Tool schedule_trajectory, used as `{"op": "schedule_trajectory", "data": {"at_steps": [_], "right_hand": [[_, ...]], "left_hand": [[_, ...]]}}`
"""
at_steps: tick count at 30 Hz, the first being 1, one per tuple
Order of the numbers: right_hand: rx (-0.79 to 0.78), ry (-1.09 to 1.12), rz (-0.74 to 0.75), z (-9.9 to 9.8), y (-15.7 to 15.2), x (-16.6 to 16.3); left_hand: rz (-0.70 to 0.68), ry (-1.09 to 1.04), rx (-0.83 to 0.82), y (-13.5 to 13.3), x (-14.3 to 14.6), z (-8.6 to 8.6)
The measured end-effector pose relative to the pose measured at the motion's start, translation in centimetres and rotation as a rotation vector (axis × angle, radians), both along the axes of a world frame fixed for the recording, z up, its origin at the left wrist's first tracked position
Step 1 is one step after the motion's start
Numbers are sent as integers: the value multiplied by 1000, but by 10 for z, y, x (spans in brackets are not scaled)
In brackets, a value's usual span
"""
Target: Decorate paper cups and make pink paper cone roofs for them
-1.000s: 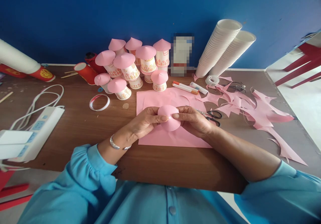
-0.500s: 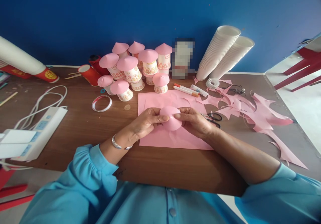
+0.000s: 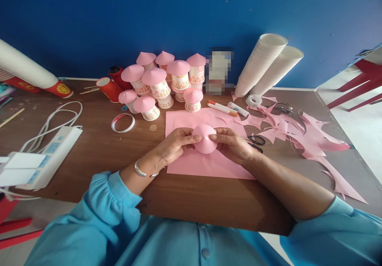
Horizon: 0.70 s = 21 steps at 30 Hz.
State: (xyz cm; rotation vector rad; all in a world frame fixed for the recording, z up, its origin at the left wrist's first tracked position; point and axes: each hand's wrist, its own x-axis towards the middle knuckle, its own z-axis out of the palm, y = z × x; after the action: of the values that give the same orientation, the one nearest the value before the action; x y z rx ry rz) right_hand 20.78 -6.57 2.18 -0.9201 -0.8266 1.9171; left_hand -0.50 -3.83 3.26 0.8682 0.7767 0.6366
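Note:
A small pink paper cone is held between my two hands, its tip toward me. My left hand pinches its left edge, thumb on top and fingers hidden beneath. On the opposite edge my right hand grips in the same way. Beneath them lies a pink paper sheet on the brown table. Scissors with dark handles rest by my right wrist, partly covered by it. Behind the sheet stand several white paper cups with drawn red flowers, such as this decorated cup, capped with pink paper cones.
Pink paper scraps spread over the right side. Two stacks of white cups lean at the back wall near a tape roll and markers. Leftward are a tape ring, a red cup and a power strip.
The view has shifted slightly. Both hands keep hold of the paper cone, which looks turned or tilted a little; nothing has been let go.

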Motion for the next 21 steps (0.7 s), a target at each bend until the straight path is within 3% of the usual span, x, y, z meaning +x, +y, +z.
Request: {"op": "schedule_trajectory", "data": {"at_steps": [21], "right_hand": [[18,7,-8,-4,2,2]], "left_hand": [[82,-94,-54,2,1,-3]]}}
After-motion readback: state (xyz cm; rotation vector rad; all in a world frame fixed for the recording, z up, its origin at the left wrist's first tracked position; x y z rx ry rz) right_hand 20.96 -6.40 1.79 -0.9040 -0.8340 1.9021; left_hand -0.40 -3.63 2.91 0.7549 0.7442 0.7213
